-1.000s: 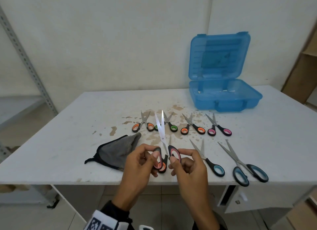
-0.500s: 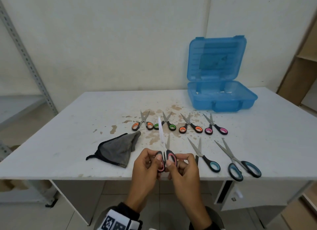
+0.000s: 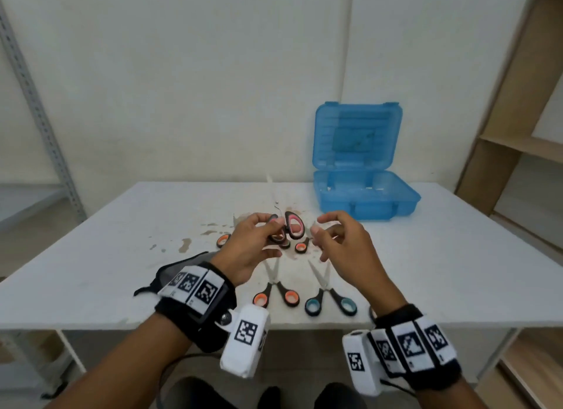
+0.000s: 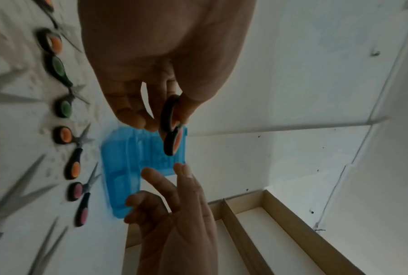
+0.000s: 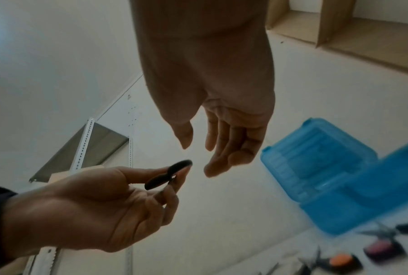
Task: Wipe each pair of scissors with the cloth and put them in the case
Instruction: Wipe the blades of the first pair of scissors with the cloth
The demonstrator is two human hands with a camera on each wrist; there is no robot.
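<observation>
Leftmost, cloth (image 3: 170, 271): one, grey, on the table (image 3: 91, 256), half behind the left wrist.
Left hand (image 3: 246, 250): fingers pinch pink-handled scissors (image 3: 289, 227) above the table.
Right hand (image 3: 338, 244): fingers loosely spread, holding nothing.
Scissors lying: two fully seen, others partly hidden.
Case (image 3: 365, 195): one, blue, lid up.

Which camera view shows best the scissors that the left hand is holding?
The head view: the held scissors show both handle loops, pink inside, pinched by the left hand. The left wrist view shows the loops edge-on before the blue case. The right wrist view gives only a dark edge.
</observation>
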